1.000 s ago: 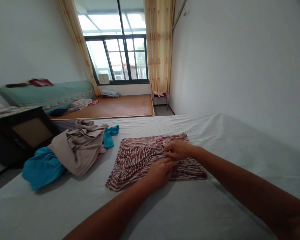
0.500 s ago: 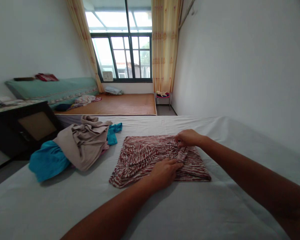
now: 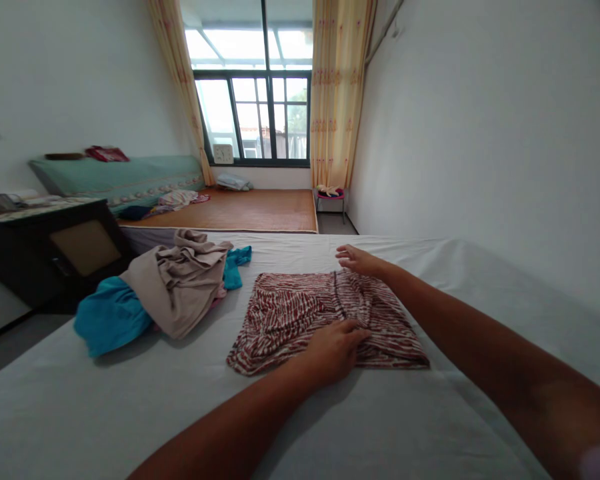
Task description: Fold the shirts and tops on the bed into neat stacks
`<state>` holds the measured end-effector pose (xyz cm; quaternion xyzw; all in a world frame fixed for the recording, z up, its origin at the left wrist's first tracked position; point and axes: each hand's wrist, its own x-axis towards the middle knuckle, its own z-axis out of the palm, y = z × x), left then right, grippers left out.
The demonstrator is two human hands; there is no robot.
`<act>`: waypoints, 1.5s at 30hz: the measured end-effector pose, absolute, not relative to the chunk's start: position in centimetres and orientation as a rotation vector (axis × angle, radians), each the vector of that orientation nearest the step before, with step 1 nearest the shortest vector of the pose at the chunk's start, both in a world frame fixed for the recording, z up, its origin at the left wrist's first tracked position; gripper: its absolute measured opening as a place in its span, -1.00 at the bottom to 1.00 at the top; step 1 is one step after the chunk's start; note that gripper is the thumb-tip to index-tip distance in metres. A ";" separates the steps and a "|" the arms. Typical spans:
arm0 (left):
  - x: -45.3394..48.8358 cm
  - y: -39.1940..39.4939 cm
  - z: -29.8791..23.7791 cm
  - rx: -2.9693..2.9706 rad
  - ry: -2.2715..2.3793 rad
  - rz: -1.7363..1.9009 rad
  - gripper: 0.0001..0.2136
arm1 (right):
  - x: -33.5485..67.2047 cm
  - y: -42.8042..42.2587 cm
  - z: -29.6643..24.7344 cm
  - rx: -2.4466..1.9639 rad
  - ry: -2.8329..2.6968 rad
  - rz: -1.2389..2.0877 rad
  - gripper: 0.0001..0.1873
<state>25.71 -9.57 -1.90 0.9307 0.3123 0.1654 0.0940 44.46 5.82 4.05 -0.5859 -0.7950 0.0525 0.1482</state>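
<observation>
A garment (image 3: pixel 290 313) with reddish-brown and white stripes lies spread in a rough rectangle, its kind unclear. A layer with a dark seam is folded over near its middle. My left hand (image 3: pixel 333 350) rests on its near part, fingers curled down onto the cloth at the near end of that layer; the fingertips are partly hidden. My right hand (image 3: pixel 360 259) hovers at the far edge of the garment, fingers apart and nothing in them.
The garment lies on a white sheet (image 3: pixel 190 413). To its left is a heap of clothes with a beige piece (image 3: pixel 180 283) and a blue piece (image 3: pixel 113 317). Beyond stand a dark cabinet (image 3: pixel 25 250) and a brown mat-covered bed (image 3: pixel 260 208). A wall rises on the right.
My right hand has let go of the striped cloth and moved to the far edge, fingers spread. The folded layer lies flatter, its dark seam showing. My left hand stays about in place.
</observation>
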 end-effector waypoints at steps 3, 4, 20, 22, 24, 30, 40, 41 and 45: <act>25.3 -9.4 -1.8 2.759 0.943 0.486 -0.57 | 45.6 6.0 3.9 -1.754 -2.308 0.171 -0.73; 25.2 -9.3 -1.9 2.753 0.942 0.492 -0.58 | 46.3 5.9 3.9 -1.798 -2.318 0.168 -0.73; 25.2 -9.0 -1.8 2.679 0.880 0.665 -0.70 | 45.3 4.1 0.5 -1.880 -2.236 0.096 -0.85; 25.0 -9.0 -1.4 2.672 0.901 0.672 -0.71 | 45.2 4.9 1.0 -1.827 -2.201 0.136 -0.79; 24.8 -9.0 -1.1 2.672 0.919 0.653 -0.72 | 44.8 5.2 1.1 -1.773 -2.181 0.196 -0.75; 24.2 -8.8 -0.7 2.661 1.226 0.575 -0.77 | 44.4 4.8 0.6 -1.668 -2.144 0.340 -0.66; 25.3 -9.5 -2.4 2.883 0.670 0.374 -0.48 | 46.3 3.1 -4.2 -1.399 -2.573 0.208 -0.45; 25.3 -9.6 -2.6 2.883 0.653 0.327 -0.47 | 46.4 3.3 -4.7 -1.422 -2.569 0.198 -0.44; 25.1 -9.9 -2.6 2.899 0.682 0.296 -0.50 | 48.1 4.6 -4.7 -1.561 -2.466 0.152 -0.48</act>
